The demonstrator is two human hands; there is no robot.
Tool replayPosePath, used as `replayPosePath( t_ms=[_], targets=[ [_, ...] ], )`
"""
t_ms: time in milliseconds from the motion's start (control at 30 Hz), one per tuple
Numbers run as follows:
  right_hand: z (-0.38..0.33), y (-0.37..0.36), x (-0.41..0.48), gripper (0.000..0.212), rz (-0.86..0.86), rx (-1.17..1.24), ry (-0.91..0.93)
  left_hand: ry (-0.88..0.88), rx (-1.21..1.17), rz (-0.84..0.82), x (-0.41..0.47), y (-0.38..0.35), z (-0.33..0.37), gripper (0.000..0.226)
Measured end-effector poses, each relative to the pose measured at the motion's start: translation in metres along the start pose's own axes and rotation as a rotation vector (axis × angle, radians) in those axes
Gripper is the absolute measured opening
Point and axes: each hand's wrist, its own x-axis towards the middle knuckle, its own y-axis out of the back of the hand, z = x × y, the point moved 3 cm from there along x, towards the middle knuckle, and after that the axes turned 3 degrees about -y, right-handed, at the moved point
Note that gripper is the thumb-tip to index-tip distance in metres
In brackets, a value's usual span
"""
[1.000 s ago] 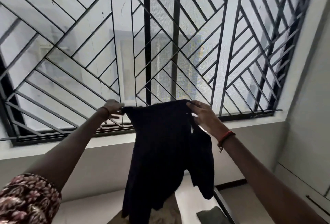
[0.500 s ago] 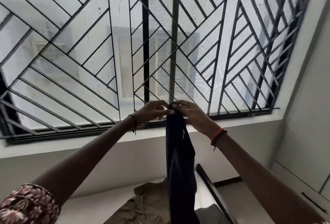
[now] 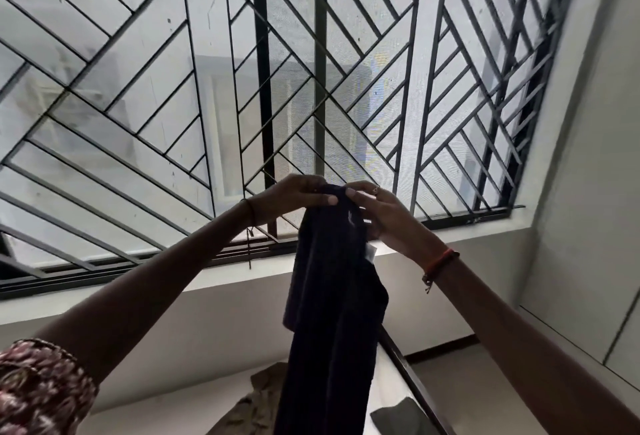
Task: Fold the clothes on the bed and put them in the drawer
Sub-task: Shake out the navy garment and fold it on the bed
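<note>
The left hand (image 3: 291,196) and right hand (image 3: 385,221) pinch the top of the dark garment (image 3: 332,296) hanging above the bed (image 3: 390,384); a loose pinch could drop 1 layer, undoing the fold.

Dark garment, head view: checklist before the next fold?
1. Left hand grips the dark garment's top edge: ok.
2. Right hand holds the same edge: ok.
3. Layers lined up: cannot tell; one side juts right, and the bottom leaves frame.
4. Bare spot on the bed: cannot tell; brown garment and grey cloth lie below.
5. Drawer open: cannot tell, not in view.
</note>
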Motion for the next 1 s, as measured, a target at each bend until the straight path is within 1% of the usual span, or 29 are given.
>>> replayPosePath(
  t_ms=[67,100,167,200,267,300,333,433,533,567,667,733,767,833,900,933,967,1000],
  targets=[
    [0.011,0.007,-0.001,0.016,-0.051,0.020,-0.003,-0.045,0.024,0.024,0.001,0.004,0.009,0.022],
    [0.020,0.011,-0.002,0.022,-0.078,0.011,-0.019,-0.054,0.021,0.038,0.001,0.006,0.012,0.020],
    [0.036,0.018,-0.006,0.026,-0.146,-0.010,-0.068,-0.064,-0.011,0.058,0.001,0.013,0.018,0.011],
    [0.044,0.021,-0.008,0.027,-0.180,-0.019,-0.094,-0.066,-0.032,0.066,0.001,0.017,0.021,0.010],
    [0.058,0.028,-0.013,0.040,-0.221,-0.026,-0.153,-0.066,-0.067,0.079,0.000,0.028,0.024,0.015],
    [0.063,0.031,-0.015,0.044,-0.227,-0.039,-0.176,-0.057,-0.069,0.096,-0.001,0.034,0.025,0.018],
    [0.066,0.034,-0.016,0.043,-0.228,-0.052,-0.188,-0.046,-0.066,0.114,-0.003,0.040,0.024,0.020],
    [0.067,0.043,-0.017,0.041,-0.216,-0.059,-0.180,-0.025,-0.008,0.180,-0.007,0.058,0.020,0.018],
    [0.057,0.055,-0.012,0.060,-0.201,-0.007,-0.149,0.020,0.131,0.215,-0.016,0.073,0.013,0.019],
    [0.052,0.058,-0.011,0.062,-0.216,0.002,-0.139,0.037,0.150,0.223,-0.021,0.076,0.009,0.016],
    [0.035,0.064,-0.008,0.060,-0.246,-0.034,-0.105,0.052,0.176,0.283,-0.034,0.087,-0.001,0.014],
    [0.024,0.066,-0.006,0.061,-0.214,-0.107,-0.086,0.063,0.206,0.298,-0.041,0.094,-0.007,0.022],
    [0.019,0.064,-0.005,0.058,-0.192,-0.134,-0.076,0.064,0.225,0.288,-0.044,0.096,-0.008,0.030],
    [0.008,0.061,-0.002,0.042,-0.136,-0.143,-0.074,0.075,0.276,0.252,-0.049,0.099,-0.009,0.046],
    [-0.006,0.054,-0.002,0.019,-0.092,-0.158,-0.056,0.075,0.297,0.203,-0.055,0.100,-0.007,0.048],
    [-0.014,0.051,-0.003,0.013,-0.078,-0.195,-0.038,0.068,0.297,0.180,-0.057,0.100,-0.004,0.047],
    [-0.020,0.050,-0.001,0.015,-0.078,-0.235,-0.012,0.061,0.287,0.158,-0.060,0.100,-0.002,0.044],
    [-0.029,0.048,-0.002,0.023,-0.088,-0.269,0.010,0.052,0.274,0.130,-0.062,0.100,0.000,0.039]
  ],
)
